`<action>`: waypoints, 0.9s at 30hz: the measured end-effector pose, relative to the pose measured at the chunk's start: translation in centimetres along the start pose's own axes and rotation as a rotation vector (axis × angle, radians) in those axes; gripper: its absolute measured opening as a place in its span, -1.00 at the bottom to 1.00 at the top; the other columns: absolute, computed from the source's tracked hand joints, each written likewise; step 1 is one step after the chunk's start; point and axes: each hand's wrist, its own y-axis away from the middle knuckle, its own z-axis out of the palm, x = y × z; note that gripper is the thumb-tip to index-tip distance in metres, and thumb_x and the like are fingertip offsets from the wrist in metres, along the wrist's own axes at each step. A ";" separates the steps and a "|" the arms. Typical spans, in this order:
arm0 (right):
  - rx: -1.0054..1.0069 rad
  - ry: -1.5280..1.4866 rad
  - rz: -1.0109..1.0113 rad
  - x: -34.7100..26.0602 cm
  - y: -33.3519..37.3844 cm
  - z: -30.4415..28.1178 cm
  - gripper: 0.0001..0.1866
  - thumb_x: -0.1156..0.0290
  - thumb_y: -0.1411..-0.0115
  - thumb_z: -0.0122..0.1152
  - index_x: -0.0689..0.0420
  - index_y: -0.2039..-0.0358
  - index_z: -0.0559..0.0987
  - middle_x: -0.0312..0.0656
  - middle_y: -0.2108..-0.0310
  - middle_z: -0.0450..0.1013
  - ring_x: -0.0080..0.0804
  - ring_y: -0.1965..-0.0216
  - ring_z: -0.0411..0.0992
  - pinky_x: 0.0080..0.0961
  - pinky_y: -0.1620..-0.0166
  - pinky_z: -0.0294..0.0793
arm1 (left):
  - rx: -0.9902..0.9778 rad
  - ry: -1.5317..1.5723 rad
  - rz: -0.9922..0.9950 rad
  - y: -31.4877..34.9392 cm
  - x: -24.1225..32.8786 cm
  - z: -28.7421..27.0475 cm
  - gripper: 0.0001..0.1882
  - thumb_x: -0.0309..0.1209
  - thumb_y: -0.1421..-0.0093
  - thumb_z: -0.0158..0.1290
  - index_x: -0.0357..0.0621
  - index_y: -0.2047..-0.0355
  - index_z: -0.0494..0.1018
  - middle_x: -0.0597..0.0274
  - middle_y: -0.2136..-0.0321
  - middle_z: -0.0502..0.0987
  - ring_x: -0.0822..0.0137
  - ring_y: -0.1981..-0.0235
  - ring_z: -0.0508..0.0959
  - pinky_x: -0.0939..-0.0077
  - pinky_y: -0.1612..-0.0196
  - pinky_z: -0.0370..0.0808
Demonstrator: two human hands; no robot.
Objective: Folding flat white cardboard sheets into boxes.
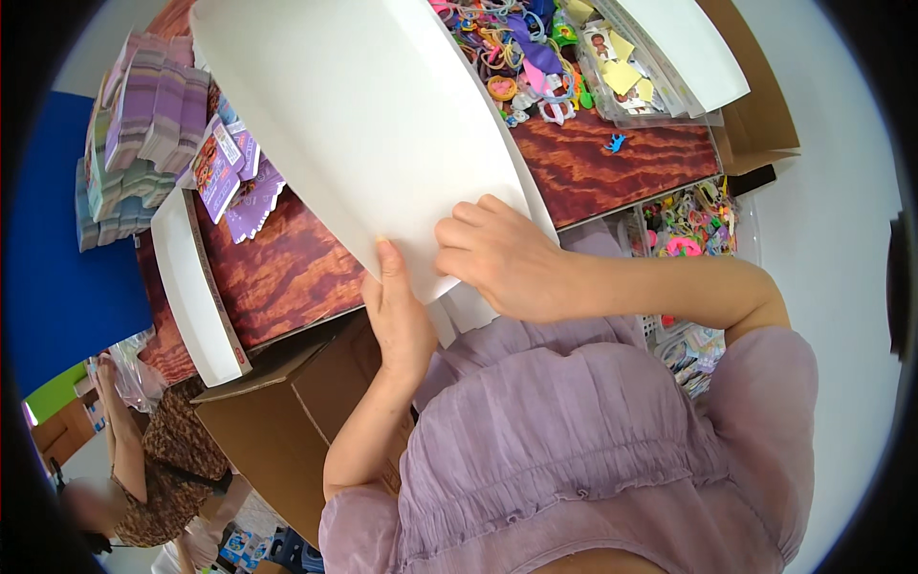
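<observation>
steadying white cardboard (pixel 354 115), seemingly: left hand (pixel 402 320) pinches its edge, right hand (pixel 502 256) half-curls over it, grip unclear from here.

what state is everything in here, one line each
white cardboard piece, held
left hand, gripping its near edge
right hand, fingers curled against it
purple cards, loose, overlapping
packs, stacked
white tray, open
colourful trinkets, heaped loosely
blue figure, lying loose
brown box, open or shut unclear

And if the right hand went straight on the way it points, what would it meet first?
Probably the left hand, at its thumb, across the white board; depth is unclear.
</observation>
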 end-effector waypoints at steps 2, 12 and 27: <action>-0.009 0.007 -0.040 0.2 0.3 -0.3 -0.83 0.52 -0.03 0.18 0.16 0.30 0.58 -0.23 0.30 0.38 -0.26 0.20 0.35 -0.28 0.13 0.28 | 0.004 -0.007 0.034 -0.5 0.6 -0.3 -0.48 -0.08 -0.59 -0.24 -0.36 -0.07 0.44 0.19 0.05 0.54 0.44 0.05 0.49 0.47 -0.02 0.44; 0.130 0.393 -0.080 1.7 -0.7 -3.0 -0.85 0.52 -0.02 0.18 0.16 0.33 0.53 -0.20 0.24 0.41 -0.24 0.08 0.40 -0.01 -0.33 0.24 | 0.033 -0.095 0.099 -1.5 1.5 -0.7 -0.44 -0.03 -0.58 -0.23 -0.38 -0.04 0.45 0.20 0.13 0.56 0.45 0.10 0.52 0.50 0.03 0.46; 0.197 0.460 -0.005 2.3 -1.5 -0.2 -0.91 0.54 0.01 0.16 0.15 0.42 0.53 -0.17 0.27 0.37 -0.20 0.06 0.37 0.22 -0.37 0.08 | 0.088 0.023 0.021 -1.9 2.2 0.3 -0.43 0.01 -0.55 -0.18 -0.29 -0.18 0.39 0.15 -0.02 0.53 0.35 0.01 0.56 0.44 0.04 0.54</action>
